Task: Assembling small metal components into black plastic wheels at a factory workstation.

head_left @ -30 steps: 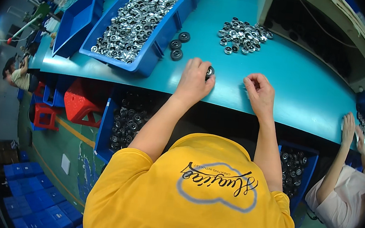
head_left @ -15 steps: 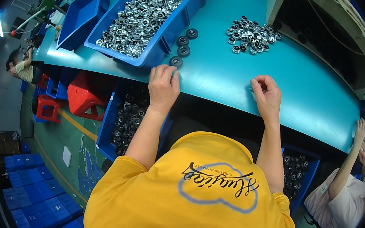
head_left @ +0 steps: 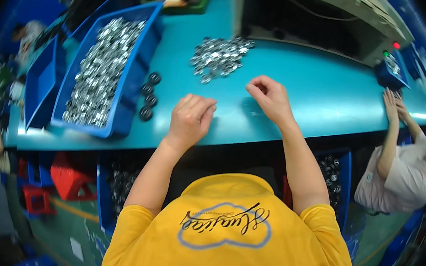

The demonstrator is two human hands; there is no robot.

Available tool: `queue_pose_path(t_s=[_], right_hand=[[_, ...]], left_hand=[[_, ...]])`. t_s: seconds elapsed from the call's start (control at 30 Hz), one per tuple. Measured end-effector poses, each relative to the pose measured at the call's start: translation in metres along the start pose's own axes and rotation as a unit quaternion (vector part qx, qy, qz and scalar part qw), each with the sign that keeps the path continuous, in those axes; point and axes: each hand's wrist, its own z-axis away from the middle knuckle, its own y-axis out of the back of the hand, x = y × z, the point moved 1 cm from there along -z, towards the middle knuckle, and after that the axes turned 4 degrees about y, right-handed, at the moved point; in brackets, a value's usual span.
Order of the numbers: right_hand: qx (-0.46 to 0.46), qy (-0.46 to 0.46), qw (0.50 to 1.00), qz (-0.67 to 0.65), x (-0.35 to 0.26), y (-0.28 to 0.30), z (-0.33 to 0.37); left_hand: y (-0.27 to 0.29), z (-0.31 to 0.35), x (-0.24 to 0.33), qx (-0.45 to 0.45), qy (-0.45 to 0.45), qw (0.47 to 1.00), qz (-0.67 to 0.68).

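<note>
My left hand (head_left: pixel 191 118) hovers over the near part of the teal table (head_left: pixel 325 100), fingers curled down and thumb against them; whatever is in it, if anything, is hidden. Farther forward and right is my right hand (head_left: pixel 271 97), its fingers bent in toward the thumb, with the inside of its grip not visible. Left of my left hand stands a short row of small black wheels (head_left: pixel 145 113) with silvery hubs. Beyond both hands lies a loose heap of shiny silver wheel hubs (head_left: pixel 218 55). Neither hand touches the wheels or the heap.
A long blue bin (head_left: pixel 128 93) full of silver hubs stands at left, beside another blue bin (head_left: pixel 41 84). A beige machine (head_left: pixel 313 19) with a dark opening occupies the back. Below the table edge are bins of black wheels (head_left: pixel 331 171). A co-worker (head_left: pixel 398 173) sits at right.
The view has swung, shifting the table contents left and down. My left hand has left the end of the wheel row and moved rightward; both hands are now farther in over the table.
</note>
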Motion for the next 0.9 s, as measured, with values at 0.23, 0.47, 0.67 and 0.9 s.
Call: queue_pose_path(t_s=[0.23, 0.47, 0.67, 0.9], right_hand=[[0.076, 0.018, 0.984, 0.162, 0.016, 0.067, -0.088], [0.070, 0.092, 0.943, 0.312, 0.071, 0.077, -0.174], [0.004, 0.070, 0.926, 0.370, 0.068, 0.034, -0.210], [0.079, 0.120, 0.964, 0.223, 0.072, 0.039, -0.187]], left_hand=[[-0.081, -0.075, 0.005, -0.050, -0.046, 0.987, 0.146], [-0.105, -0.078, -0.026, -0.035, -0.112, 0.986, 0.118], [-0.106, -0.074, -0.030, -0.063, -0.095, 0.988, 0.105], [-0.104, -0.078, -0.037, -0.031, -0.015, 0.987, 0.156]])
